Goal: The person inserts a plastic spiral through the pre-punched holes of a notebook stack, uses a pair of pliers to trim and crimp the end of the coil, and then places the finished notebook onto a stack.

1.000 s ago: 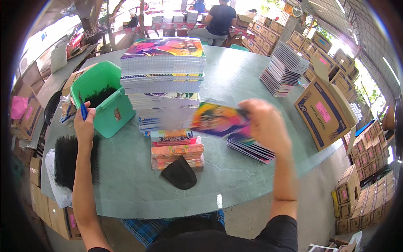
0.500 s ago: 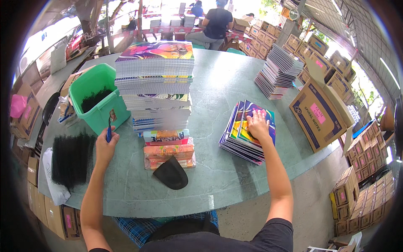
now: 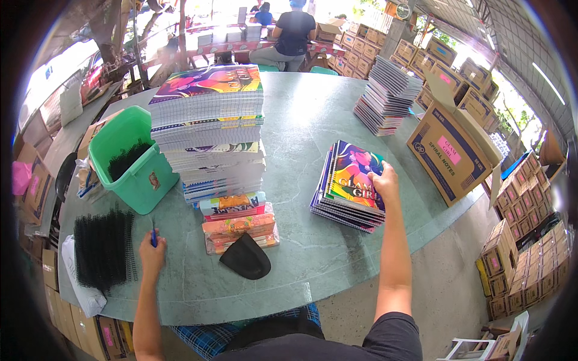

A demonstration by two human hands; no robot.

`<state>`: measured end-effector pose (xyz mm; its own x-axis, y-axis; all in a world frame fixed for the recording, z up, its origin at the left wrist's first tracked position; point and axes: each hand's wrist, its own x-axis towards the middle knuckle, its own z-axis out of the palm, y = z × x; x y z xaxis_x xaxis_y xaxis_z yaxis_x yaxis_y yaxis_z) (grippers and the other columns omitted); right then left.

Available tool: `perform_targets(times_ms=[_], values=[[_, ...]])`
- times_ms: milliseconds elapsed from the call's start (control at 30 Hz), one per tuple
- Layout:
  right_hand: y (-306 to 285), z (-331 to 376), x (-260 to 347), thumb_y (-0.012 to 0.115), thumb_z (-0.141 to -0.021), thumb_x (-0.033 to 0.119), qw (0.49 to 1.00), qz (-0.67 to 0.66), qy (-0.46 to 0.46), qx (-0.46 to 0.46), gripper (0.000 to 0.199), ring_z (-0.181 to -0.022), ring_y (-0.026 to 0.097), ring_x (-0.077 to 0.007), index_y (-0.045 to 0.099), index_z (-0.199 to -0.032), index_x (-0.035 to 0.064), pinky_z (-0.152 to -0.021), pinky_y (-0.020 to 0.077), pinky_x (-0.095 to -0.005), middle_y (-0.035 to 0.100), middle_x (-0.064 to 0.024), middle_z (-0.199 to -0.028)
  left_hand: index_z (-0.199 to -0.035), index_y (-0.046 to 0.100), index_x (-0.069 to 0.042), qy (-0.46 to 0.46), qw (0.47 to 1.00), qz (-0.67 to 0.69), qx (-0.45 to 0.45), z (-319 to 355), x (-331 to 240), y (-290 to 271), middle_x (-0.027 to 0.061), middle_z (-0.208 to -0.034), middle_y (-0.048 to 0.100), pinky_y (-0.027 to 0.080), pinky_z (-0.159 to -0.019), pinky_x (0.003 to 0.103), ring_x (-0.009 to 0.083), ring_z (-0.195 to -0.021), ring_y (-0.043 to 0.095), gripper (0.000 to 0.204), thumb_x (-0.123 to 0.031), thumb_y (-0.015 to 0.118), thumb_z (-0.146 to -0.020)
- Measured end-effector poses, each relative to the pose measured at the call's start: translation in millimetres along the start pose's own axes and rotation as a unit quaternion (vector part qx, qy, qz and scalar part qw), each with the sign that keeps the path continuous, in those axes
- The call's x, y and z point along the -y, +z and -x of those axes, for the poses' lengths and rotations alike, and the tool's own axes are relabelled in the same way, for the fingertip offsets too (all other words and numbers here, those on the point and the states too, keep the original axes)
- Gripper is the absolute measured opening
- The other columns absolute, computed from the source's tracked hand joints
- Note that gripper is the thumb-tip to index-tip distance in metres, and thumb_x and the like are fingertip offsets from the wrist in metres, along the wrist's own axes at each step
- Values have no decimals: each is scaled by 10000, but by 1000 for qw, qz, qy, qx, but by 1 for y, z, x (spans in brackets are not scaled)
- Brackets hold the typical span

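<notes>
My left hand [image 3: 152,251] is closed round a blue-handled tool [image 3: 154,238] with a thin tip, low over the table. Beside it lies a bundle of black plastic spiral coils [image 3: 103,248] on a white bag. My right hand [image 3: 386,180] grips the right edge of the top spiral notebook [image 3: 355,171], thumb on its colourful cover; the fingers underneath are partly hidden. That notebook tops a short, uneven stack of bound notebooks [image 3: 343,218]. Between my hands rises a tall pile of notebooks or loose covers and pages [image 3: 208,111], with no coils visible on its upper part.
A green bin [image 3: 135,186] holds more black coils. Near the tall pile sit a clear tray of small printed packs [image 3: 241,231] and a black rounded pad [image 3: 245,257]. An open carton [image 3: 451,153] and another notebook stack [image 3: 388,96] stand right. A person [image 3: 293,36] sits beyond.
My right hand has slid from the middle of the top cover to its right edge. The left hand has dropped nearer the table with the blue-handled tool. The view has shifted slightly.
</notes>
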<state>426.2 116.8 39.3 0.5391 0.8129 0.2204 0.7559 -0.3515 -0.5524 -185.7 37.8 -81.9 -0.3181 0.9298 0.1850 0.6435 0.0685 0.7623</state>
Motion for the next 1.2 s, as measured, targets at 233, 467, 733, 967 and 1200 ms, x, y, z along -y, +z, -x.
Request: perform_targets(times_ms=[233,467,733,967,1200], values=[[-3,-3,-18,759,-647,250,998,55,0,-41,661,-1205,443,-347,528,-1208,-13,-1020,349,-383,485,-253,-1260,-1166,513,-20,160,965,-199,-61,28,-6,24,146,-1029,550,373,-851,427,324,-950,503,496,-281,656,-770],[-54,147,171,666,-801,101,781,-467,-388,145,163,-790,610,-201,624,-941,29,-712,486,-306,629,-86,-894,-1192,490,-29,161,948,-264,-71,39,-7,14,155,-1058,513,338,-865,427,334,-999,459,538,-371,617,-796],[-79,286,268,720,-790,257,-30,-772,-199,603,298,-682,513,-182,567,-808,1,-587,402,-273,538,-73,-748,-1183,497,-33,164,955,-239,-58,38,-13,20,146,-1037,518,345,-851,423,323,-965,471,516,-338,630,-789],[-50,238,294,640,-784,216,251,-548,-517,608,202,-754,569,-234,562,-825,35,-632,440,-324,577,-91,-819,-1173,500,-27,158,956,-235,-81,45,0,12,134,-1032,532,346,-848,435,321,-978,474,525,-351,631,-782],[42,106,400,601,-834,209,719,-155,-676,-47,264,-1059,530,-336,567,-1070,97,-933,397,-416,572,-108,-1128,-1159,505,-37,176,957,-216,-79,38,-15,18,123,-1032,538,345,-840,435,318,-976,474,525,-366,637,-773]])
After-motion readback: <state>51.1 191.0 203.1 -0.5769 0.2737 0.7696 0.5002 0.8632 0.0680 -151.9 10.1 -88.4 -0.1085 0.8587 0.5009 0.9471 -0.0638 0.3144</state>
